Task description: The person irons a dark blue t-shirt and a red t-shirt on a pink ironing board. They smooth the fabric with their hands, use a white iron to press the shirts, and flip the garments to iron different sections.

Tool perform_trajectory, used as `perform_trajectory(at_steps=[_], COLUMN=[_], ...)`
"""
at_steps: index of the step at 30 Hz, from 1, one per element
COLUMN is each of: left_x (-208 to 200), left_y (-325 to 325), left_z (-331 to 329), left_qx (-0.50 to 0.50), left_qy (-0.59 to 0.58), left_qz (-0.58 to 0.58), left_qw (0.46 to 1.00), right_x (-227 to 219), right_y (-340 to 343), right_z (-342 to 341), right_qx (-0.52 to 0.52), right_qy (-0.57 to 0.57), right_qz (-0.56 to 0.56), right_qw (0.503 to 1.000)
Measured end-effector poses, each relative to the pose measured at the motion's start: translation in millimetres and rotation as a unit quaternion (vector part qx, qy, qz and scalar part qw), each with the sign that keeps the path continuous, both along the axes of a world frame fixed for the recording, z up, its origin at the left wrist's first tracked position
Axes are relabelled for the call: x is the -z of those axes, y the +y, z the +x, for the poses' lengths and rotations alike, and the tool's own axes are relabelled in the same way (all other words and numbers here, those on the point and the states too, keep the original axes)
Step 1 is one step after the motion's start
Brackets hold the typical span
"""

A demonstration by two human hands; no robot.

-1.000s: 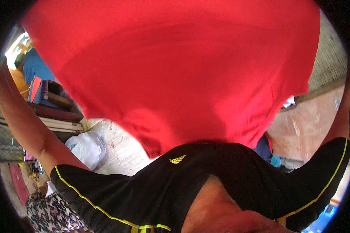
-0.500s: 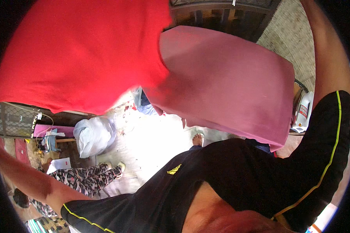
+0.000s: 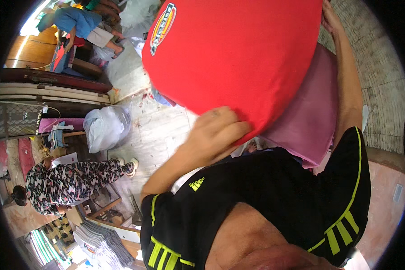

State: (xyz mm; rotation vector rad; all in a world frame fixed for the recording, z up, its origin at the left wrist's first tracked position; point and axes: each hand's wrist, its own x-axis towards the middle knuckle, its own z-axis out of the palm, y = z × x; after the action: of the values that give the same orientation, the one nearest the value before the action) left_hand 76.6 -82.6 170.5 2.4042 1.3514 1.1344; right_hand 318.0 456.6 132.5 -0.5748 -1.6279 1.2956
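Note:
A large piece of red cloth (image 3: 238,54) with an oval printed badge is spread in front of me over a table draped in mauve fabric (image 3: 308,108). Its lower edge is bunched in the curled fingers of my left hand (image 3: 218,128). At the upper right, my right hand (image 3: 330,20) holds the cloth's far right edge, its fingers partly hidden by the cloth and cut by the rim of the picture. Much of the mauve covering lies hidden beneath the red cloth.
A filled translucent plastic bag (image 3: 105,128) stands on the pale floor at left. Nearby, a person in patterned clothes (image 3: 76,184) holds a white sheet. Another person in a blue top (image 3: 76,22) bends at the upper left. Stacked grey garments (image 3: 101,243) lie at lower left.
The red cloth has swung from the upper left to the right and come down over the mauve table. My raised, spread arms have drawn in, bringing both hands into view on the cloth.

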Motion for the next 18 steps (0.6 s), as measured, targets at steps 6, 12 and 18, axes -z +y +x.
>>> perform_trajectory(at_steps=[6, 12, 18], left_x=[178, 177, 152], left_y=[36, 42, 68], left_z=[70, 73, 99], left_qx=[-0.024, -0.097, -0.011], left_qy=[0.038, 0.083, 0.043], left_qz=[-0.076, -0.139, -0.083], left_qw=[0.996, 0.982, 0.996], right_x=[134, 161, 73], right_y=[-8, -15, 11], right_z=[19, -11, 25], right_qx=[0.012, 0.188, 0.266], right_qy=[0.08, -0.099, -0.25], right_qz=[-0.328, -0.109, 0.19], right_qw=[0.941, 0.971, 0.911])
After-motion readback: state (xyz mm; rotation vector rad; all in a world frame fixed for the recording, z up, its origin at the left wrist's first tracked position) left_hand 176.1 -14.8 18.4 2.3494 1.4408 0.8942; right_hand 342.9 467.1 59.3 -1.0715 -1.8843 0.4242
